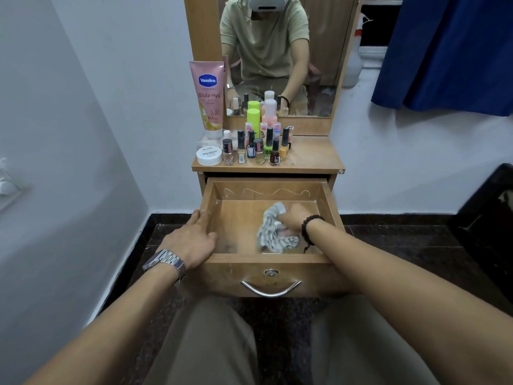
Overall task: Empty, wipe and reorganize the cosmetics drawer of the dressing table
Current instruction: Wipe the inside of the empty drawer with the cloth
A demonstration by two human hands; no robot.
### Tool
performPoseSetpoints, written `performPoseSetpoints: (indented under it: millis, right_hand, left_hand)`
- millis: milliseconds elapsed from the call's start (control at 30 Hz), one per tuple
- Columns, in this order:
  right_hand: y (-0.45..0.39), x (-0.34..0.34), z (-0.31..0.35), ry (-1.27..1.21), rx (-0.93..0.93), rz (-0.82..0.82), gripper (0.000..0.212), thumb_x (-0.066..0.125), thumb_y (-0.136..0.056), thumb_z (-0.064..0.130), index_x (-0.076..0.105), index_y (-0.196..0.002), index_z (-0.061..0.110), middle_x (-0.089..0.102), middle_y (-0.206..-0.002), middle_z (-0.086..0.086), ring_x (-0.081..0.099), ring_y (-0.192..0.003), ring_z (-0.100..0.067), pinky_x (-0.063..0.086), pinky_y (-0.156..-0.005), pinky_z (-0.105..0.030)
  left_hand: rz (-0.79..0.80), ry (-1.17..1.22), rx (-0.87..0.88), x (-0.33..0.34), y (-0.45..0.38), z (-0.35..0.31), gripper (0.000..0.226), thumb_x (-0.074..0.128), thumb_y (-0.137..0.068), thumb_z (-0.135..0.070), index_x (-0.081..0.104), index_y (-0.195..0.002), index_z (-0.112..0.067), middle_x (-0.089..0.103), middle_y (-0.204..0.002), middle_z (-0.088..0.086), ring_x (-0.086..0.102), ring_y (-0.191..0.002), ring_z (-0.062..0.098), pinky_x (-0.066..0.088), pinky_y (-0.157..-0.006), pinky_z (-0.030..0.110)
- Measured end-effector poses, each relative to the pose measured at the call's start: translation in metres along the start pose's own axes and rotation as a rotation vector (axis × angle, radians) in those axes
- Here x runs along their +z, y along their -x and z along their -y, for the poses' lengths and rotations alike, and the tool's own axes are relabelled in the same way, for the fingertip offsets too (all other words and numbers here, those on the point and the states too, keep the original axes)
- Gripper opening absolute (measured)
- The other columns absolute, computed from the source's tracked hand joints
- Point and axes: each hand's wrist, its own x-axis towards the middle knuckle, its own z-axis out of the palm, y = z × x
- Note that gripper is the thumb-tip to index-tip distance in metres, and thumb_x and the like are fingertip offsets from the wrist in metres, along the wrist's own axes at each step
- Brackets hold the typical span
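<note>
1. The drawer [236,190] of the dressing table is pulled out toward the person; nothing lies inside it but a cloth [273,229].
2. The right hand [291,220] is inside the drawer, fingers curled round the bunched grey-white cloth and pressing it on the drawer floor, right of centre and toward the front wall. The cloth is blurred, so its exact outline is unclear.
3. The left hand [194,240] rests on the drawer's left front corner, fingers spread fairly straight along the left wall's rim and holding nothing. Judged to be steadying the drawer.
4. Cosmetics are out on the table top [313,159]: the nail polish bottles [256,151] in a cluster, a pink lotion tube [208,98] upright at back left, a white round jar [209,156] at front left, taller bottles behind near the mirror [277,65].
5. Stage, as a judgement: emptying done, wiping under way, reorganizing not begun.
6. Key relation: the unwiped floor lies left of and behind the cloth. The drawer's long axis runs left-right, so the coming stroke likely sweeps leftward toward the left hand, or back toward the rear wall.
7. The right hand is the nearer and working one; the left is at the rim, outside the wiping area.
8. Risk: pale scratch marks on the rear wall may not wipe off.
</note>
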Motion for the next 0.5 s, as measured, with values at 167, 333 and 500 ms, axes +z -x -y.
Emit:
performPoseSetpoints:
  millis: [167,333,500]
  right_hand:
    - [-0.007,-0.02,-0.005,-0.978,0.107,-0.09,0.043,0.036,-0.101,-0.001,0.03,-0.144,-0.003,0.04,-0.146,-0.02,0.049,-0.129,-0.031,0.053,-0.088,-0.032]
    - [-0.049,-0.027,-0.002,-1.043,0.143,-0.259,0.04,0.049,-0.094,0.002,0.045,-0.134,0.001,0.055,-0.128,-0.017,0.061,-0.11,-0.031,0.055,-0.078,-0.035]
    - [-0.074,-0.013,0.006,-0.984,0.225,-0.438,0.08,0.079,-0.065,0.027,0.039,-0.133,0.01,0.046,-0.141,-0.015,0.058,-0.114,-0.03,0.051,-0.095,-0.045]
  left_hand:
    - [0.0,-0.013,-0.007,0.0,0.001,-0.001,0.061,0.033,-0.095,-0.036,0.011,-0.151,-0.03,0.003,-0.161,-0.006,0.041,-0.132,0.038,0.041,-0.098,0.043]
    - [-0.009,-0.022,0.015,0.002,-0.002,0.001,0.063,0.034,-0.094,-0.037,0.01,-0.151,-0.031,0.003,-0.161,-0.006,0.044,-0.13,0.035,0.046,-0.089,0.041]
    - [-0.019,-0.023,0.014,0.005,-0.005,0.004,0.064,0.033,-0.093,-0.039,0.01,-0.152,-0.029,0.001,-0.161,-0.006,0.046,-0.13,0.031,0.047,-0.086,0.038]
